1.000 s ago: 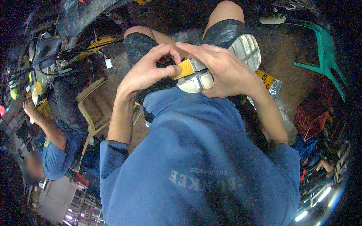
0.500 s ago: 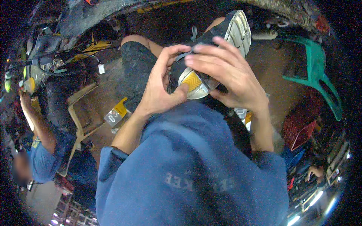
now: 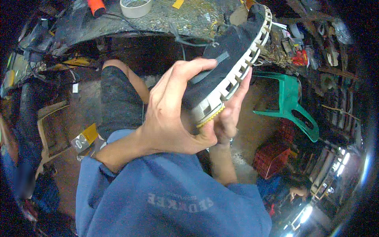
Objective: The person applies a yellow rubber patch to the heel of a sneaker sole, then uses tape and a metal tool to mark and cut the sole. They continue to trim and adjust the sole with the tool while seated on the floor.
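Beyond the fingers (image 3: 197, 68), I see a worn worktable (image 3: 110, 29) bearing a tape roll (image 3: 136, 12) and orange handle (image 3: 96, 7); right of the fingers, a green chair (image 3: 285, 107) and red crate (image 3: 272, 157). The left hand (image 3: 166, 112) grips the shoe (image 3: 217, 77) by its heel, thumb (image 3: 206, 133) at the yellow pad (image 3: 212, 117). The right hand (image 3: 231, 112) sits behind the sole (image 3: 237, 75); its grip I cannot tell. Change: the shoe has rotated from sole-up to side-on

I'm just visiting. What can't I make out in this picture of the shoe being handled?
Shoe: head view; its underside is turned mostly away, seen nearly edge-on.
Right hand: head view; partly hidden behind the shoe and left hand, so its grip is unclear.
Tape roll: head view; cut off by the top edge.
Orange handle: head view; cut off likewise.
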`<state>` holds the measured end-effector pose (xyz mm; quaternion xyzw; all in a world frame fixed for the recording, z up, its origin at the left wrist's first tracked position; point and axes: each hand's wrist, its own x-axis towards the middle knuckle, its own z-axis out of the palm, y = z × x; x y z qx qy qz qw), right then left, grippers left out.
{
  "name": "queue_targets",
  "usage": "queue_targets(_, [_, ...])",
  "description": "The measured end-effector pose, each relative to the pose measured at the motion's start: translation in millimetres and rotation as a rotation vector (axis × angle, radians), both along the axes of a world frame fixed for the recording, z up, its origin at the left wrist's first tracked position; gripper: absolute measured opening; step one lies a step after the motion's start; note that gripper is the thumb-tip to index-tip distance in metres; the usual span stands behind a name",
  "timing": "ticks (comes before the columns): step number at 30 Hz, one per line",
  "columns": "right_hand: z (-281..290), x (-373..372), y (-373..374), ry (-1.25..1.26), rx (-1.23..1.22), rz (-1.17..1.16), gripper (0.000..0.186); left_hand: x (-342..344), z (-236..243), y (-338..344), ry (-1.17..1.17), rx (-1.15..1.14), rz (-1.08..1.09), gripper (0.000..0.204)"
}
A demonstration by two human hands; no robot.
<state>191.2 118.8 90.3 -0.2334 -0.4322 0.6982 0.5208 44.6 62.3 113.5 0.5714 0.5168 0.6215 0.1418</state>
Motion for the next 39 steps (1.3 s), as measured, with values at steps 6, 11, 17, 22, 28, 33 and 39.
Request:
queue_targets(6, [13.5, -13.8, -2.8, 0.017, -0.081, -0.077, 0.131, -0.3, 11.1, 7.5, 0.105, 0.084, 0.034, 0.073])
queue_targets(11, [5.5, -14.3, -0.9, -0.013, -0.037, -0.089, 0.138, -2.1, 17.3, 1.7, 0.15, 0.069, -0.014, 0.075])
queue_targets(17, [8.1, -12.3, -2.8, 0.002, -0.066, -0.116, 0.138, 1.7, 17.2, 1.9, 0.063, 0.076, -0.054, 0.061])
queue_targets(22, [10.5, -10.7, -1.5, 0.004, -0.069, -0.104, 0.13, 1.7, 7.2, 4.3, 0.064, 0.071, -0.091, 0.048])
queue_targets(28, [14.6, -11.9, -1.0, -0.037, 0.055, -0.163, 0.131, 2.9, -22.6, 8.6, -0.341, 0.004, -0.25, 0.043])
queue_targets(33, [24.5, -19.0, -9.1, -0.134, 0.186, -0.236, 0.128, 13.1, -37.6, 10.7, -0.945, 0.057, -0.395, 0.052])
queue_targets(39, [32.9, -26.5, -17.7, -0.21, 0.245, -0.25, 0.133, 16.9, -25.5, 0.3, -1.055, 0.032, -0.375, 0.055])
